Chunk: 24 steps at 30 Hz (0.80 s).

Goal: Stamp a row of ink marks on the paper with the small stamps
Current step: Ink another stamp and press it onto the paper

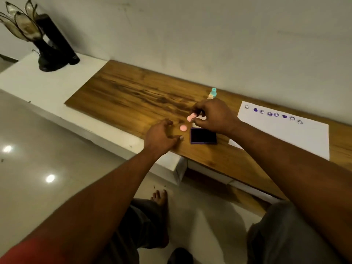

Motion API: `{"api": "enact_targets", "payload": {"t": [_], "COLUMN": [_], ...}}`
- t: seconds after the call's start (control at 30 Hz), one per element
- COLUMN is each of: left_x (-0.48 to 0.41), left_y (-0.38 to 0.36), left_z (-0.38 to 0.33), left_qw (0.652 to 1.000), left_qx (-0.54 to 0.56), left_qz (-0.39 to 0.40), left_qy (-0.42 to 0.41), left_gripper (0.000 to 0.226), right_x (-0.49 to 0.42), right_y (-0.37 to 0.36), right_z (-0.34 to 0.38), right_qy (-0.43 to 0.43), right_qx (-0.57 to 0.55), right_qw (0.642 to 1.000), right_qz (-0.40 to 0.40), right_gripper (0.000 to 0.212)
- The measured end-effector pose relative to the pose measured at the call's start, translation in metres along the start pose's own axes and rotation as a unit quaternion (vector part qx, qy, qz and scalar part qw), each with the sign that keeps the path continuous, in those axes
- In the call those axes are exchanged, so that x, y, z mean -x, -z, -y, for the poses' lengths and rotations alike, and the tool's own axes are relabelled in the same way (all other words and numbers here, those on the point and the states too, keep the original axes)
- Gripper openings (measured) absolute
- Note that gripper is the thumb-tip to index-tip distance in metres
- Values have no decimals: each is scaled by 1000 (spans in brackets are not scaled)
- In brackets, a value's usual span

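Observation:
My right hand (213, 117) pinches a small pink stamp (191, 117) above the wooden top, just behind the dark purple ink pad (203, 135). A round pink piece (183, 127), perhaps a cap, lies on the wood between my hands. My left hand (162, 137) hovers at the front edge with its fingers spread and nothing in it. A teal stamp (213, 91) stands behind my right hand, partly hidden. The white paper (297, 134) lies to the right, with a row of several purple marks (272, 114), faces and hearts, along its far side.
The wooden board (123, 92) rests on a white shelf (42, 86) against the wall. A black vase with dried leaves (47, 44) stands at the far left. Below are the glossy floor, my knees and a bare foot (161, 199).

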<state>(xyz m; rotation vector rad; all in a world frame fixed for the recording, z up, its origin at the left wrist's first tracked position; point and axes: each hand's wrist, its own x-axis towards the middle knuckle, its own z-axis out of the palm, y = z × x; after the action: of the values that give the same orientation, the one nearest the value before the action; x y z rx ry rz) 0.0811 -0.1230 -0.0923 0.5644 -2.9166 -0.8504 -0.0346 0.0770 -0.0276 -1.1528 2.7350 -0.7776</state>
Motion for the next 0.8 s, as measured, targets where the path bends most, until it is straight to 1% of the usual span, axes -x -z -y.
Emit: {"api": "enact_targets", "payload": {"t": [0.1,0.17,0.3,0.4,0.63,0.8], "left_x": [-8,-13,-17,-17,-18,-19], "left_y": [-6,-9,-13,-17,-18,-20], "left_z": [0,-3,-5,-6,-1,0], "left_qw": [1000,999,998,998,997,997], "left_qx": [0,-4,6,15,12,15], "left_qz": [-12,-16,-19,-28,-21,-20], "left_qy": [-13,-38,-57,-53,-72,-76], "left_gripper": [62,55,49,43,46,43], "right_x": [-8,-10,-14,-18,-24,-29], "right_y": [-7,-13,-25,-26,-29,-30], "right_z": [6,8,9,11,19,24], "right_qy": [-1,7,20,24,58,78], "right_qx": [57,79,94,93,123,172], "right_qw": [998,997,995,995,987,976], "right_qz": [17,22,15,30,92,106], "right_gripper": [31,31,30,31,31,31]}}
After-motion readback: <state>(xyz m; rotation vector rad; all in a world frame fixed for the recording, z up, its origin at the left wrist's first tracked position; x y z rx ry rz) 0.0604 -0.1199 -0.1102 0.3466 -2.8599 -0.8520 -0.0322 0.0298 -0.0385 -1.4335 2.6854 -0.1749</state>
